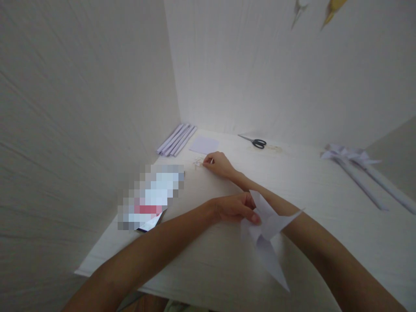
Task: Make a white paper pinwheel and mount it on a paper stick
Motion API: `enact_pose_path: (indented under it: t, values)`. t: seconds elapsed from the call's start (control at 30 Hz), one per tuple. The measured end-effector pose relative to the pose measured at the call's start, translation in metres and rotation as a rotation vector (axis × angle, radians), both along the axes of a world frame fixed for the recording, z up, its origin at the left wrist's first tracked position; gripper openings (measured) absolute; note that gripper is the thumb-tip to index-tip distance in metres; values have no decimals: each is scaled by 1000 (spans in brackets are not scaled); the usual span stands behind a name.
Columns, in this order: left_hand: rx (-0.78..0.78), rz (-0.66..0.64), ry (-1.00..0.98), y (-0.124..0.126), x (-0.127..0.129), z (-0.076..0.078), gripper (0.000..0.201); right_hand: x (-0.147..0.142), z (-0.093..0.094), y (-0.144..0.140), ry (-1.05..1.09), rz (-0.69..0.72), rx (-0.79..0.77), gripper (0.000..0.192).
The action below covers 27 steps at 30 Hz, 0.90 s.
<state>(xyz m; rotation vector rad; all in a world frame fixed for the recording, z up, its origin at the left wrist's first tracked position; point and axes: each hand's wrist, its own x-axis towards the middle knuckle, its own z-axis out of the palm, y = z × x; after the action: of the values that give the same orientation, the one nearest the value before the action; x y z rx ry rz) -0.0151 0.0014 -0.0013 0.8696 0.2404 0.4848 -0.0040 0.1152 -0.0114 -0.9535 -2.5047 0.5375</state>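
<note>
Left hand (235,209) pinches a folded white paper crane (268,229) just above the desk (325,242). Farther off, the right hand (218,164) grips a tiny item at small bits (197,163), near a lilac sheet (204,144). Beyond lie scissors (255,141).

Our left hand (235,209) hovered close in, fingers pinched shut, while our right hand (218,164) reached far forward (arm crossing behind the left wrist), fingertips pressed together.
</note>
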Motion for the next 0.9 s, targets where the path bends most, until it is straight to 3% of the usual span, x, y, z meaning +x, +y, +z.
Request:
enact_pose_path:
  t: [0.53, 0.73, 0.9]
  values:
    - [22, -16, 124, -2, 2, 6, 37, -12, 18, 2, -317, 253, 132, 19]
    - [13, -9, 84, -3, 2, 3, 39, -9, 26, 4, -248, 274, 26, 10]
    - [10, -5, 60, -2, 2, 2, 32, -4, 29, 1, -77, 270, -168, 15]
